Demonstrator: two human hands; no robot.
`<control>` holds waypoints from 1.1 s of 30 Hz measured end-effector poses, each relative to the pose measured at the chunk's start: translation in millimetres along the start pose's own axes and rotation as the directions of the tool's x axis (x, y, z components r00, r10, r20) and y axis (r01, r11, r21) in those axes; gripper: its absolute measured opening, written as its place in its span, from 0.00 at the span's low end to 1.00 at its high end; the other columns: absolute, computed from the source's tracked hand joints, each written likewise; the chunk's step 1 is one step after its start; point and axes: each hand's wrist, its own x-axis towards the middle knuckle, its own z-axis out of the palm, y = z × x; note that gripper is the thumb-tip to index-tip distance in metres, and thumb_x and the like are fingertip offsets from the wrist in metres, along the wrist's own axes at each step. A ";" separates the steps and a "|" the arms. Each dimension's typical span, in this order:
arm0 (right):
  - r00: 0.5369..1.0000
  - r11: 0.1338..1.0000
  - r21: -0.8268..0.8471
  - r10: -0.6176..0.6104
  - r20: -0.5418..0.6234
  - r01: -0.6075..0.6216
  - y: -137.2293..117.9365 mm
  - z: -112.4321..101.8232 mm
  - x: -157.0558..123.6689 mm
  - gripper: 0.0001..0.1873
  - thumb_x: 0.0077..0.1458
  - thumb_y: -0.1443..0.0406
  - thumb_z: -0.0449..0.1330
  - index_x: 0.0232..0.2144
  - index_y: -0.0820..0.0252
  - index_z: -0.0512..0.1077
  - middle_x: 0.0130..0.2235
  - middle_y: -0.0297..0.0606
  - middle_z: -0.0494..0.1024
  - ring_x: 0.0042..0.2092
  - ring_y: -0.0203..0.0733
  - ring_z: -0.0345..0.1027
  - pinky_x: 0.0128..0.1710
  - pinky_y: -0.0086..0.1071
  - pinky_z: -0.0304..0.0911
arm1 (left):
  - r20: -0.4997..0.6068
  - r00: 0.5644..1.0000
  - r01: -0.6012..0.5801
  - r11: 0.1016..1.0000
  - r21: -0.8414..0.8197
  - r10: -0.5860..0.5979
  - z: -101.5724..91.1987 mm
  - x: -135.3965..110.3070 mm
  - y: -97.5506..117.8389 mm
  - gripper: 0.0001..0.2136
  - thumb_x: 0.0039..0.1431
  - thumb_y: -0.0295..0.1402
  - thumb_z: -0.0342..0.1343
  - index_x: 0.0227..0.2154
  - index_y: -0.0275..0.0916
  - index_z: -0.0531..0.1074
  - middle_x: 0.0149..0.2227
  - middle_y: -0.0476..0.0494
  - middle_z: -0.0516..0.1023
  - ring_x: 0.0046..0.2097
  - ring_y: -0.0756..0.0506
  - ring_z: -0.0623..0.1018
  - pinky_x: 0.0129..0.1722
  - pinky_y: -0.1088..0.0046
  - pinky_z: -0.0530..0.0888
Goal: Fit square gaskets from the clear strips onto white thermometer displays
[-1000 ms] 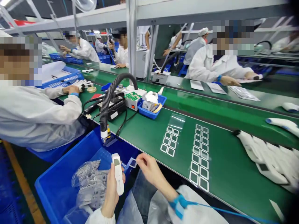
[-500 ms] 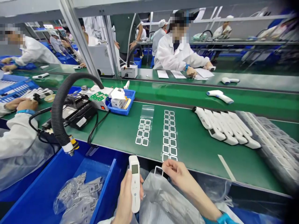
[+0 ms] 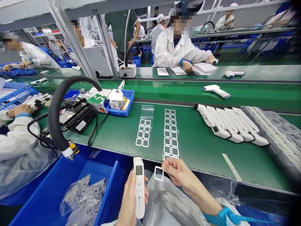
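Note:
My left hand (image 3: 128,196) is closed around a white handheld infrared thermometer (image 3: 139,188), held upright with its small grey screen facing me. Between the fingertips of my right hand (image 3: 177,172) is a thin white square frame (image 3: 159,174), pinched at its upper right corner. It hangs over my lap, just right of the thermometer and apart from it. Beyond my right hand, a clear sheet of white square frames (image 3: 170,133) lies on the green bench (image 3: 117,138). To its left lies a shorter sheet of such frames (image 3: 143,131).
White thermometers (image 3: 230,124) lie in a row at right beside stacked clear trays (image 3: 275,135). A blue bin (image 3: 113,182) with bagged parts stands low at left. A black flexible hose (image 3: 55,116) arches above it. Co-workers sit at left and across the green belt (image 3: 160,91).
The thermometer in my left hand has shifted slightly right. The frame in my right hand now faces me more fully. The thermometer on the belt has moved a little left.

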 end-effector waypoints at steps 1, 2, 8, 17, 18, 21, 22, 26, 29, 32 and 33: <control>1.000 1.000 0.000 -0.001 0.001 0.001 -0.1 0.1 0.0 0.14 0.45 0.57 0.63 0.21 0.58 0.63 0.15 0.18 0.49 0.18 0.25 0.35 0.16 0.23 0.33 | 0.008 1.000 0.016 1.000 -0.012 -0.016 1.0 0.0 0.5 0.28 0.56 0.61 0.51 0.34 0.35 0.73 0.20 0.46 0.71 0.20 0.51 0.66 0.21 0.78 0.62; 1.000 1.000 0.001 -0.004 0.003 0.004 -0.4 0.3 -0.2 0.14 0.46 0.57 0.63 0.21 0.58 0.63 0.15 0.18 0.49 0.18 0.25 0.35 0.16 0.23 0.33 | 0.014 0.999 0.035 0.999 -0.024 -0.035 2.3 0.0 0.8 0.28 0.55 0.61 0.52 0.34 0.36 0.73 0.20 0.46 0.71 0.20 0.51 0.66 0.21 0.77 0.63; 0.999 0.999 0.009 -0.048 -0.001 0.048 -3.8 2.7 -1.3 0.14 0.47 0.57 0.63 0.21 0.58 0.64 0.15 0.19 0.50 0.17 0.26 0.36 0.15 0.23 0.34 | 0.076 0.990 0.125 0.989 -0.078 -0.119 13.2 -0.7 -1.0 0.29 0.51 0.61 0.57 0.34 0.34 0.73 0.20 0.45 0.72 0.20 0.51 0.68 0.21 0.77 0.64; 1.000 0.997 0.073 0.007 0.026 -0.009 -0.8 -1.0 2.3 0.18 0.44 0.54 0.66 0.21 0.58 0.63 0.15 0.18 0.50 0.17 0.24 0.35 0.15 0.24 0.33 | 0.021 0.997 0.070 0.990 -0.120 -0.068 10.1 0.6 1.1 0.28 0.52 0.60 0.57 0.35 0.35 0.73 0.21 0.47 0.71 0.21 0.51 0.68 0.22 0.77 0.63; 0.999 0.997 0.070 0.012 0.030 -0.014 -0.5 -1.3 2.6 0.19 0.44 0.53 0.66 0.21 0.58 0.63 0.15 0.18 0.50 0.17 0.24 0.35 0.15 0.24 0.33 | 0.023 0.997 0.073 0.990 -0.118 -0.071 9.6 0.0 2.2 0.28 0.53 0.60 0.57 0.35 0.35 0.73 0.21 0.47 0.71 0.21 0.51 0.68 0.22 0.77 0.63; 0.999 0.998 0.052 0.016 0.033 -0.017 0.0 -1.8 2.6 0.21 0.43 0.51 0.67 0.21 0.58 0.62 0.15 0.18 0.49 0.17 0.24 0.35 0.15 0.24 0.34 | 0.049 0.996 0.086 0.989 -0.121 -0.081 9.8 -1.7 3.7 0.28 0.55 0.59 0.55 0.36 0.35 0.73 0.21 0.47 0.72 0.21 0.51 0.68 0.23 0.77 0.64; 0.999 0.999 0.047 0.012 0.031 -0.013 0.2 -1.9 2.4 0.21 0.44 0.51 0.67 0.21 0.58 0.63 0.15 0.18 0.49 0.17 0.24 0.36 0.15 0.24 0.34 | 0.054 0.995 0.091 0.988 -0.122 -0.085 10.4 -1.9 3.5 0.28 0.54 0.60 0.55 0.37 0.34 0.73 0.21 0.47 0.72 0.21 0.51 0.68 0.23 0.77 0.64; 0.999 0.999 0.037 -0.003 0.038 0.002 0.9 -1.8 1.1 0.21 0.45 0.51 0.67 0.21 0.58 0.64 0.16 0.19 0.50 0.17 0.24 0.36 0.15 0.24 0.35 | 0.065 0.992 0.116 0.987 -0.113 -0.109 13.6 -1.1 -0.1 0.30 0.52 0.61 0.57 0.37 0.33 0.72 0.21 0.45 0.72 0.20 0.51 0.68 0.22 0.77 0.64; 0.999 0.999 0.039 -0.027 0.046 0.025 1.4 -1.2 0.5 0.20 0.47 0.51 0.66 0.22 0.58 0.64 0.16 0.20 0.50 0.17 0.24 0.36 0.15 0.24 0.35 | 0.084 0.988 0.139 0.985 -0.099 -0.131 15.6 -0.6 -4.1 0.30 0.51 0.61 0.58 0.38 0.33 0.72 0.21 0.46 0.73 0.20 0.51 0.68 0.21 0.77 0.64; 0.997 0.998 0.017 -0.060 0.045 0.059 3.2 -0.9 2.1 0.21 0.48 0.50 0.66 0.22 0.58 0.64 0.16 0.20 0.50 0.16 0.25 0.37 0.15 0.24 0.35 | 0.086 0.982 0.173 0.982 -0.077 -0.166 16.6 -0.6 -7.6 0.31 0.52 0.61 0.56 0.39 0.32 0.71 0.21 0.45 0.73 0.20 0.51 0.68 0.21 0.77 0.63; 0.997 0.998 0.005 -0.068 0.047 0.067 4.3 -1.1 3.2 0.21 0.47 0.50 0.66 0.22 0.58 0.64 0.16 0.20 0.51 0.16 0.25 0.37 0.14 0.25 0.35 | 0.082 0.981 0.182 0.981 -0.073 -0.176 16.7 -0.6 -8.3 0.31 0.53 0.61 0.56 0.39 0.31 0.71 0.21 0.45 0.73 0.19 0.51 0.68 0.20 0.78 0.63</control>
